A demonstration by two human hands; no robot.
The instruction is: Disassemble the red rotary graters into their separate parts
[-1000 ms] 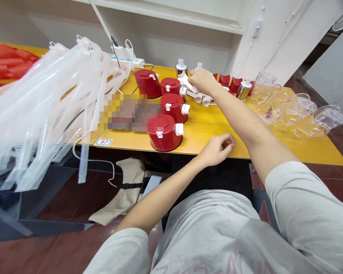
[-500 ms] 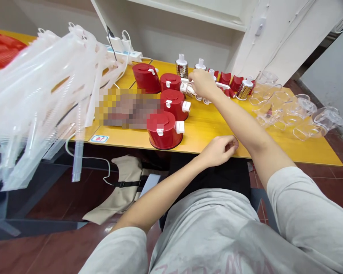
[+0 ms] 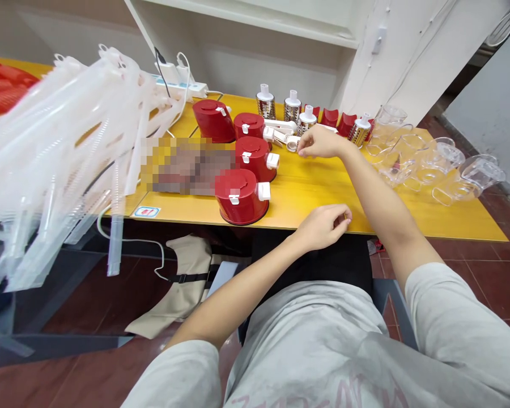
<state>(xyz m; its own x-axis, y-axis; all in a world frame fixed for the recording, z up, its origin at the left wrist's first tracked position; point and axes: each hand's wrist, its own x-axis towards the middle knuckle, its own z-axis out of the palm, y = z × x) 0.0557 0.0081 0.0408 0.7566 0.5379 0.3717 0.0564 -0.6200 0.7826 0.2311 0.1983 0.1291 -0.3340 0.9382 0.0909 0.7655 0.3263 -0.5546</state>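
My right hand (image 3: 322, 141) is over the far middle of the yellow table, fingers bent and drawn together. Its fingertips are beside the ring end of a white plastic crank handle (image 3: 292, 143); whether they touch it or pinch something, I cannot make out. Just behind the hand stands a metal grater drum (image 3: 306, 120) with a white stem. My left hand (image 3: 324, 226) rests at the table's front edge, fingers loosely curled, with nothing visible in them. Left of both hands are several red grater bases (image 3: 242, 198) with white side fittings.
More grater drums (image 3: 266, 105) and red curved pieces (image 3: 330, 118) line the back. Clear plastic hoppers (image 3: 433, 167) cover the right end. A heap of translucent plastic pieces (image 3: 80, 124) hangs over the front edge at left, near a power strip (image 3: 182, 86).
My right hand has come back from the grater drums, a little to the right and nearer me, uncovering drums and white handles. The left hand has barely moved. The view has shifted slightly.
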